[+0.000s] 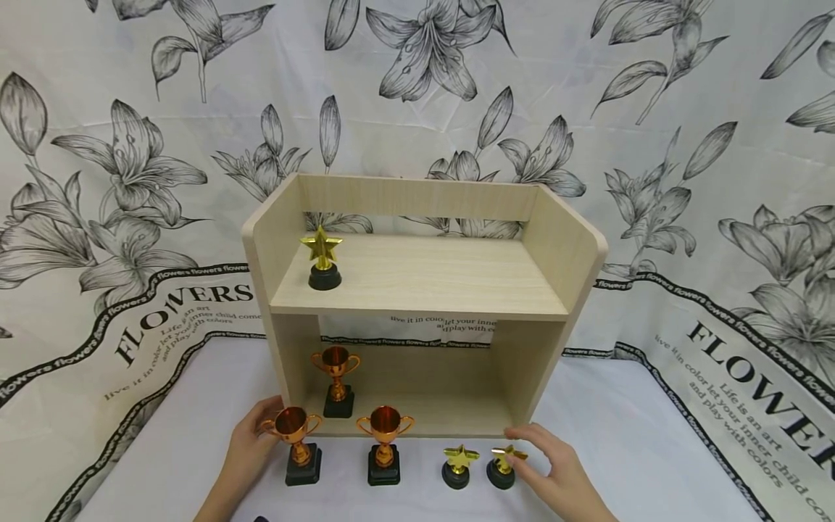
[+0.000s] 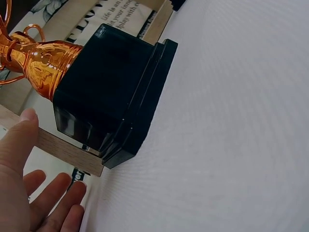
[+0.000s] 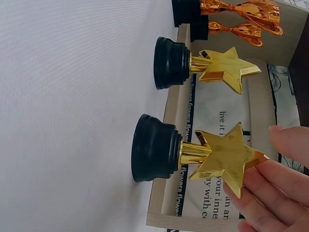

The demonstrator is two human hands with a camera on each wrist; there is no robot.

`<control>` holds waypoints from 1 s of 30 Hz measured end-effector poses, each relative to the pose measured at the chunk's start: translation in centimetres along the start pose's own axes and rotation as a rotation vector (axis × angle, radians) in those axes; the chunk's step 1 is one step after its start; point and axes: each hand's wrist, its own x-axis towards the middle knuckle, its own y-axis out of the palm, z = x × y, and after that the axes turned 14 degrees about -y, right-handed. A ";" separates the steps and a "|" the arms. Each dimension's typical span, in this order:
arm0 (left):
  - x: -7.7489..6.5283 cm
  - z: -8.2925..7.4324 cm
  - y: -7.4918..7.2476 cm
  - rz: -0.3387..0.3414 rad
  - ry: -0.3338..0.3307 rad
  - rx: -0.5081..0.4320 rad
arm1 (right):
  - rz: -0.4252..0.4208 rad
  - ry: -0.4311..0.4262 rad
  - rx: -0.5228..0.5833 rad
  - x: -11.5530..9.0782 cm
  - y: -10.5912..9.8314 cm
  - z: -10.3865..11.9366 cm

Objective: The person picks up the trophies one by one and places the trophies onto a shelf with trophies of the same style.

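My left hand (image 1: 250, 437) is beside the left bronze cup trophy (image 1: 293, 428), which stands on the cloth in front of the shelf. In the left wrist view its thumb and fingers (image 2: 50, 193) are spread apart, clear of the trophy's black base (image 2: 104, 87). At the right, my right hand (image 1: 554, 467) reaches around the outer gold star trophy (image 1: 502, 467). The right wrist view shows its fingers (image 3: 270, 193) behind the star's points, with the thumb off the star; whether they touch is unclear. Another gold star trophy (image 1: 458, 467) stands just left of it.
The two-level wooden shelf (image 1: 417, 315) stands behind the hands. A gold star trophy (image 1: 322, 261) sits at its upper left, and a bronze cup trophy (image 1: 337, 380) at its lower left. Another bronze cup trophy (image 1: 384, 446) stands in front. Flower-printed cloth (image 1: 685, 181) hangs behind.
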 end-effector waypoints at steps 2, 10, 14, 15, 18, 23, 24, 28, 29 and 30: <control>0.0 0.0 0.0 0.002 0.011 -0.001 | 0.019 0.040 -0.009 0.0 0.0 -0.1; -0.1 0.0 0.0 -0.050 0.080 0.038 | 0.059 0.160 0.014 -0.3 0.2 -0.6; -0.2 -0.1 -0.1 -0.072 0.114 0.045 | 0.071 0.179 0.042 -0.4 0.2 -0.7; -0.3 -0.1 -0.1 -0.073 0.121 0.041 | 0.074 0.191 0.049 -0.4 0.2 -0.8; -0.3 -0.2 -0.1 -0.070 0.118 0.043 | 0.085 0.206 0.058 -0.5 0.3 -0.8; -0.3 -0.4 -0.1 -0.061 0.102 0.050 | 0.080 0.165 0.060 -0.6 0.4 -1.0; -0.3 -0.3 -0.1 -0.063 0.103 0.052 | 0.079 0.154 0.062 -0.7 0.4 -1.0; -0.3 -0.2 0.0 -0.084 0.121 0.061 | 0.098 0.172 0.062 -0.7 0.4 -1.2; -0.3 -0.2 0.0 -0.089 0.126 0.060 | 0.104 0.180 0.063 -0.7 0.4 -1.2; -0.3 -0.2 0.0 -0.092 0.131 0.059 | 0.104 0.173 0.061 -0.7 0.4 -1.3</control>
